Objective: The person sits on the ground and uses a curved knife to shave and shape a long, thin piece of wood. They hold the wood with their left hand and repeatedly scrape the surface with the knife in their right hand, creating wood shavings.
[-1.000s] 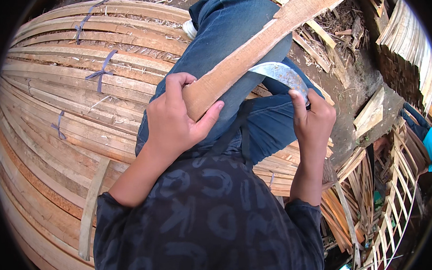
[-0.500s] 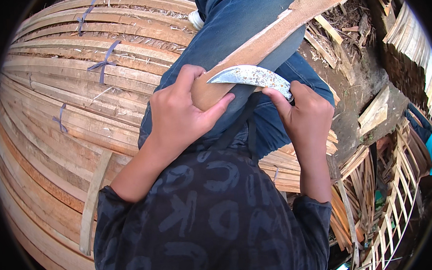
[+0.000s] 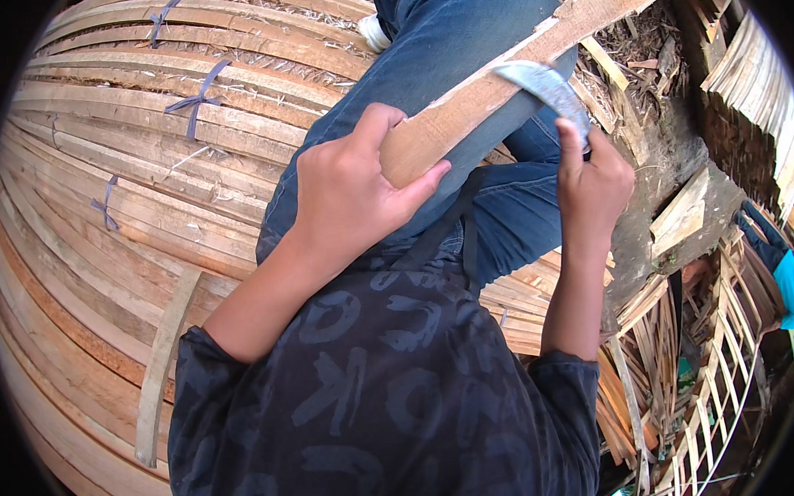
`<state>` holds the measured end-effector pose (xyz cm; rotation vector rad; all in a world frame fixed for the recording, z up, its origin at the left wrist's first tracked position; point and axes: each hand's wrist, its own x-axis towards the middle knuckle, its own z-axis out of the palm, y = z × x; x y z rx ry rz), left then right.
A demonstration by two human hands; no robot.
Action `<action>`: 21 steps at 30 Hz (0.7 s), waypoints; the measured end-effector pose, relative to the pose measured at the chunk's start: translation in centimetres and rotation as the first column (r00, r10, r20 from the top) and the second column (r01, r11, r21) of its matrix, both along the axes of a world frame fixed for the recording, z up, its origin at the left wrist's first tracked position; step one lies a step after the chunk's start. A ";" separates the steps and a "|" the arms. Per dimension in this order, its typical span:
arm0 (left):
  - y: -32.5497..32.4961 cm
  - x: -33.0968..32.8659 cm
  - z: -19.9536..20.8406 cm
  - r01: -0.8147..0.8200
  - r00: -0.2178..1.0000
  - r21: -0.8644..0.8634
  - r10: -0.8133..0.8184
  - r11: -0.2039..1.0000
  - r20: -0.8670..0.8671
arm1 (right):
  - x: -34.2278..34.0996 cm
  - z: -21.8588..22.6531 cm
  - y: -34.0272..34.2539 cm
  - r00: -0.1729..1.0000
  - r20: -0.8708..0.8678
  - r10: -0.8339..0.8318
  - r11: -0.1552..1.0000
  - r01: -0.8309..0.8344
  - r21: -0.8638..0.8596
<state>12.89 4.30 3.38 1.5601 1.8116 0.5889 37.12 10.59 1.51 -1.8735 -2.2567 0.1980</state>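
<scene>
A long wooden plank (image 3: 462, 112) slants over my jeans-clad thigh toward the upper right. My left hand (image 3: 350, 181) is closed around its near end, thumb on one edge and fingers on the other. In my right hand (image 3: 592, 173) is a curved knife (image 3: 545, 89) with a pale, spotted blade, slightly blurred. The blade crosses the plank's right edge, its tip over the wood; whether it touches the surface I cannot tell. Its handle is hidden inside my fist, and my thumb points up along the blade's base.
Stacked wooden strips (image 3: 147, 197), tied with purplish cords (image 3: 198, 101), spread on the left. A loose curved strip (image 3: 167, 364) lies across them. Wood scraps (image 3: 682, 213) lie on the ground at right, near a slatted wooden frame (image 3: 718, 393) and a pale ridged stack (image 3: 761, 99).
My right hand has moved the knife up and to the right, farther along the plank from my left hand. The plank and left hand have shifted slightly right in the picture.
</scene>
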 end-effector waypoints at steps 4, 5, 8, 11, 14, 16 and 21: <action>-0.6 -0.4 -0.1 0.002 1.000 0.047 -0.003 0.999 0.015 | 13.2 -0.5 5.4 0.798 -0.086 -0.597 0.800 0.600 0.017; -0.3 -0.3 -0.5 -0.004 1.000 0.097 0.003 0.995 0.006 | 14.2 0.2 5.1 0.815 -0.119 -0.567 0.815 0.576 0.062; -0.1 -0.2 -0.8 -0.008 1.000 0.125 0.008 0.992 0.003 | 13.0 1.3 2.6 0.847 -0.190 -0.497 0.867 0.493 -0.069; 0.1 0.3 -0.9 0.005 1.000 0.125 -0.004 0.992 -0.013 | 7.7 0.4 -0.5 0.884 -0.276 -0.377 0.926 0.350 -0.143; -0.1 0.2 -1.0 0.019 1.000 0.113 -0.016 0.993 -0.025 | 1.4 1.2 -2.1 0.912 -0.312 -0.266 0.943 0.179 -0.282; 0.1 0.0 -0.8 0.019 0.999 0.108 -0.016 0.994 -0.029 | -0.9 1.2 -2.4 0.960 -0.264 -0.093 0.972 0.031 -0.232; 0.1 0.0 -0.4 -0.007 1.000 0.038 0.008 0.999 -0.027 | -2.1 0.4 -1.1 0.992 -0.123 0.035 0.989 -0.052 -0.139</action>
